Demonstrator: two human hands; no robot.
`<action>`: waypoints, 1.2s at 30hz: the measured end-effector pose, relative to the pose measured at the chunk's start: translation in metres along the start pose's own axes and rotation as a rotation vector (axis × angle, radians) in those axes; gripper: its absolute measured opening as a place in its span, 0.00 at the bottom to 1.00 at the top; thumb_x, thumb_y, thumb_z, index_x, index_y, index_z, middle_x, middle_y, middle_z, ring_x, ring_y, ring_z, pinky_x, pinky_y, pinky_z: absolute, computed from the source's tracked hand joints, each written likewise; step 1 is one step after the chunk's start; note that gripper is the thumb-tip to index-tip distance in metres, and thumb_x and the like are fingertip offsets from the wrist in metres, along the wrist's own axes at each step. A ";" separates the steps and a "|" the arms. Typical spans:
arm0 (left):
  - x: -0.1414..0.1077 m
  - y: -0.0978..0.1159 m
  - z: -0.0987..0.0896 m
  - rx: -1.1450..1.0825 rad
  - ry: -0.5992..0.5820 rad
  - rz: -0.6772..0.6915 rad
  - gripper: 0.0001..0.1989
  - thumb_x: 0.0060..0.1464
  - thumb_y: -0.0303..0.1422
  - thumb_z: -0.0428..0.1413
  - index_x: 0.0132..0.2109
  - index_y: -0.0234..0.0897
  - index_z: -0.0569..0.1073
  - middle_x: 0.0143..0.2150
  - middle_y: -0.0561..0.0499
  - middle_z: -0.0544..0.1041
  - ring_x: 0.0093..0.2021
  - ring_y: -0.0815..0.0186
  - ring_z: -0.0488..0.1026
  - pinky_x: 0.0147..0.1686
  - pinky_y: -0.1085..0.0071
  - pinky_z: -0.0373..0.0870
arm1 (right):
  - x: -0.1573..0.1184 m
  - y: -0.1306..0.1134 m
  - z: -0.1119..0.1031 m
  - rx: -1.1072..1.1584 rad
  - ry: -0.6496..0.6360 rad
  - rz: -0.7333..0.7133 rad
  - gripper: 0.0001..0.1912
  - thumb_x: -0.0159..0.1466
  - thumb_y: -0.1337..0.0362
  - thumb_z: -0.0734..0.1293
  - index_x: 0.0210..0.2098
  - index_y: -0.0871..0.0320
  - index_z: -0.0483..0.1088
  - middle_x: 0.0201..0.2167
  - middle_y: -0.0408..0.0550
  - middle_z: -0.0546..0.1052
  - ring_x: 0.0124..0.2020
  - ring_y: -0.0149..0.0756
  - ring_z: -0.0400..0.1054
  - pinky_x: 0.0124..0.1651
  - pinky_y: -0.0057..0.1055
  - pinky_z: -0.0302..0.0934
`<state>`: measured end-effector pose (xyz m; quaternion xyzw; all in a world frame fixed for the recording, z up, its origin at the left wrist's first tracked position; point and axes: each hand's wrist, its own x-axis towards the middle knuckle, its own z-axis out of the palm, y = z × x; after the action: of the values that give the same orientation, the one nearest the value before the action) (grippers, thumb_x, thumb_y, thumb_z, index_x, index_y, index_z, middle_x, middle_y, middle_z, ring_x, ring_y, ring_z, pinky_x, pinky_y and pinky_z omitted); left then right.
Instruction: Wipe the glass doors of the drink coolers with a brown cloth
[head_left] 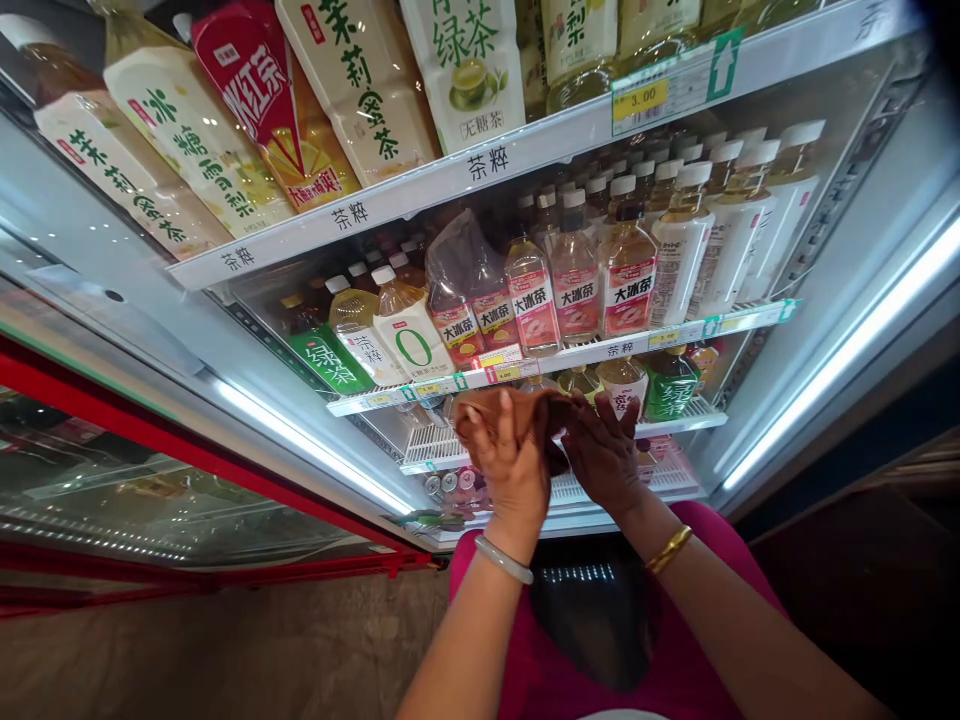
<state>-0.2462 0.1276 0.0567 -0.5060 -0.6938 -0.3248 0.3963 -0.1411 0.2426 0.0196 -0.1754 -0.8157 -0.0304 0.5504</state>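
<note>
A brown cloth [480, 408] is bunched up in front of the middle shelf, between my two hands. My left hand [514, 470] holds it, with its fingers lying over the folds and a pale bangle at the wrist. My right hand [606, 455] grips the cloth's right end; its fingertips are dark and partly lost against the cloth. Just beyond the hands, bottles of iced tea [534, 300] with pink labels stand on the middle shelf [585, 357]. The hands cover part of the lower shelf and its bottles.
Large tea bottles [255, 100] line the upper shelf [420, 180], which juts out above. A green-labelled bottle [670, 383] stands on a lower shelf. Light strips run along both cooler sides. At left is a red-framed glass door [225, 430]. My knees are close below the hands.
</note>
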 end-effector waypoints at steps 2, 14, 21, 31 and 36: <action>-0.032 0.005 0.017 0.017 -0.042 0.022 0.42 0.56 0.17 0.57 0.74 0.48 0.61 0.78 0.47 0.53 0.79 0.52 0.34 0.76 0.45 0.46 | -0.002 0.002 0.000 0.005 -0.014 0.007 0.34 0.69 0.67 0.66 0.73 0.46 0.58 0.68 0.45 0.70 0.78 0.37 0.46 0.80 0.51 0.26; 0.001 0.007 0.007 -0.025 0.080 -0.035 0.35 0.63 0.21 0.54 0.74 0.43 0.59 0.75 0.39 0.62 0.79 0.53 0.42 0.76 0.41 0.45 | 0.002 0.001 -0.005 0.029 0.018 -0.031 0.33 0.71 0.68 0.63 0.73 0.48 0.56 0.69 0.49 0.69 0.77 0.39 0.46 0.80 0.55 0.30; -0.019 0.027 0.027 -0.129 -0.018 0.095 0.34 0.61 0.21 0.57 0.72 0.40 0.63 0.70 0.41 0.70 0.79 0.55 0.45 0.77 0.44 0.45 | -0.001 0.022 -0.021 0.031 0.000 -0.047 0.22 0.72 0.68 0.63 0.64 0.53 0.69 0.65 0.50 0.74 0.77 0.37 0.47 0.80 0.53 0.27; -0.027 0.010 0.022 0.046 -0.092 0.200 0.34 0.61 0.27 0.59 0.72 0.44 0.63 0.75 0.48 0.62 0.79 0.50 0.44 0.76 0.42 0.50 | -0.002 0.031 -0.026 0.035 0.022 -0.019 0.36 0.71 0.69 0.65 0.75 0.47 0.52 0.75 0.46 0.58 0.79 0.36 0.39 0.80 0.50 0.23; -0.031 0.001 0.016 0.062 -0.038 -0.005 0.46 0.58 0.20 0.59 0.77 0.40 0.49 0.79 0.40 0.45 0.79 0.44 0.32 0.75 0.36 0.45 | 0.002 0.047 -0.036 -0.073 0.010 -0.004 0.39 0.70 0.68 0.65 0.75 0.40 0.48 0.78 0.39 0.46 0.80 0.38 0.32 0.79 0.51 0.20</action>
<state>-0.2435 0.1280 0.0222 -0.4981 -0.7121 -0.2945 0.3977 -0.0948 0.2783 0.0287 -0.1933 -0.8116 -0.0623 0.5478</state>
